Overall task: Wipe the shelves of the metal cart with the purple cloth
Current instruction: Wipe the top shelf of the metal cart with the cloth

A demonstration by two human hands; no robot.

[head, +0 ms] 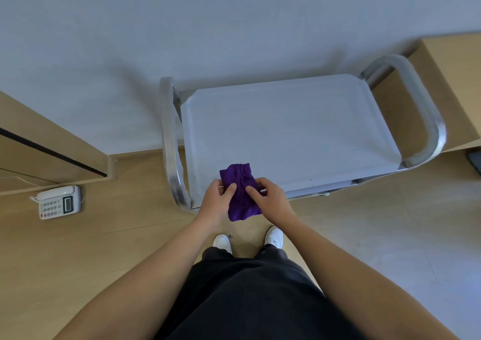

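A telephone (59,202) lies on the floor at 9 o'clock from the person's feet. The left hand (217,200) and right hand (270,201) each pinch a side of the purple cloth (240,191), holding it bunched over the 7 o'clock corner of the metal cart's (426,121) top shelf (286,126). The cloth seems to be being readied, with no wiping begun. Next it needs pressing flat and sweeping toward 3 o'clock; the lower shelf (328,186) waits beneath.
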